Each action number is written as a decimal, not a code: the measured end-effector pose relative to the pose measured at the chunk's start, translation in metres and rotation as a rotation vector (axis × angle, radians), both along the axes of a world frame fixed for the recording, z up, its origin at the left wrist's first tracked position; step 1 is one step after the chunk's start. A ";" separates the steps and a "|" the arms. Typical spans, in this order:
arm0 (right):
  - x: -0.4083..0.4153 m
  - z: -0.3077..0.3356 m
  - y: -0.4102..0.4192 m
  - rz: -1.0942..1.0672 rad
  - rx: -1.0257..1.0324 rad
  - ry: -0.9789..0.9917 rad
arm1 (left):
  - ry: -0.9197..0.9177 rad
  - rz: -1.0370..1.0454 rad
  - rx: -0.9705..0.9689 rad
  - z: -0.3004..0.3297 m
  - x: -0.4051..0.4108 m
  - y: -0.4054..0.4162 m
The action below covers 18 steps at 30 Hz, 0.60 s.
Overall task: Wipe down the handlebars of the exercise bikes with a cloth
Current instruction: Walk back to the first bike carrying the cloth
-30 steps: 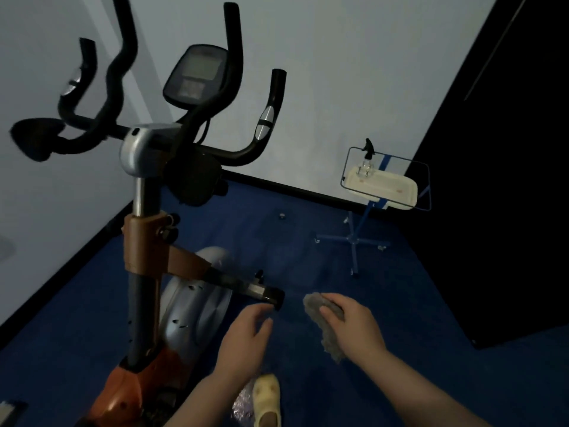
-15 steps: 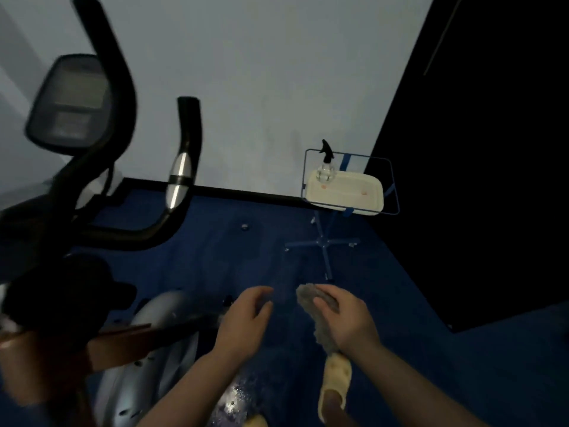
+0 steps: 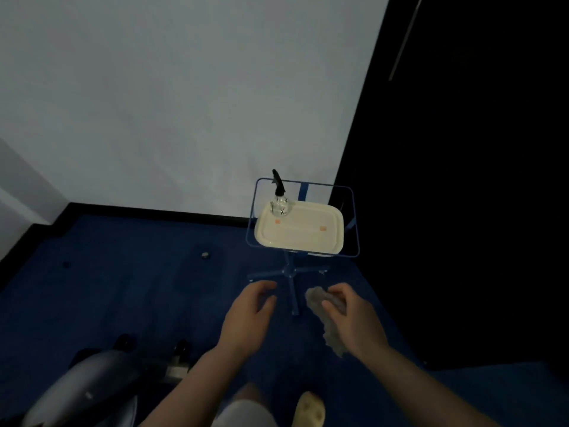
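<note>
Two hands hang low over the blue floor (image 3: 129, 291), and only one is loaded: the right hand (image 3: 354, 318) has its fingers closed around a grey cloth (image 3: 326, 325), bunched at the top with a loose tail drooping below the palm. The left hand (image 3: 249, 315) is empty, fingers loosely curled and holding nothing. The cloth looks light, limp and soft, so it should mould around a curved bar; gathering the dangling tail into the palm would probably give a thicker pad and keep it from snagging. No handlebars show in this view; just the grey housing of an exercise bike (image 3: 92, 383) sits at the lower left. Ahead stands a blue wheeled stand (image 3: 292, 272) carrying a cream tray (image 3: 308, 238), with a clear spray bottle (image 3: 279, 204) upright at the tray's back left corner. That bottle seems smooth and possibly slippery, best taken at the neck below its black trigger.
</note>
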State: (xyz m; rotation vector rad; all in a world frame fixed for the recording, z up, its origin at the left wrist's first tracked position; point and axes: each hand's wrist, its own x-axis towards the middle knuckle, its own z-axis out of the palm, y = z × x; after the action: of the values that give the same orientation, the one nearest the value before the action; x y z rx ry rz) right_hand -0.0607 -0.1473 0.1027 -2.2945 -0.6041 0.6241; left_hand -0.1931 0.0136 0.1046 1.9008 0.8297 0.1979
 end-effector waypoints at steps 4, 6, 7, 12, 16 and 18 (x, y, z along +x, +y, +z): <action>0.040 -0.012 0.010 -0.021 -0.049 0.013 | 0.026 -0.020 -0.001 -0.006 0.036 0.014; 0.061 -0.019 0.022 -0.032 -0.054 0.029 | 0.045 -0.004 -0.025 -0.013 0.056 0.029; 0.072 -0.024 0.029 -0.039 -0.058 0.033 | 0.056 -0.003 -0.033 -0.019 0.067 0.037; 0.115 -0.046 0.060 -0.165 -0.113 0.128 | 0.157 -0.079 -0.097 -0.047 0.118 0.076; 0.155 -0.067 0.091 -0.211 -0.169 0.163 | 0.227 -0.113 -0.119 -0.064 0.169 0.117; 0.179 -0.081 0.113 -0.217 -0.184 0.157 | 0.252 -0.099 -0.140 -0.074 0.193 0.136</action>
State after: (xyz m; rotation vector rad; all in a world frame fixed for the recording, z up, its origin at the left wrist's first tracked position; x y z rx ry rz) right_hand 0.1187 -0.0341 0.0216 -2.4096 -0.2267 0.7713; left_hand 0.0000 0.1499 0.0302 1.8515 0.8889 -0.1607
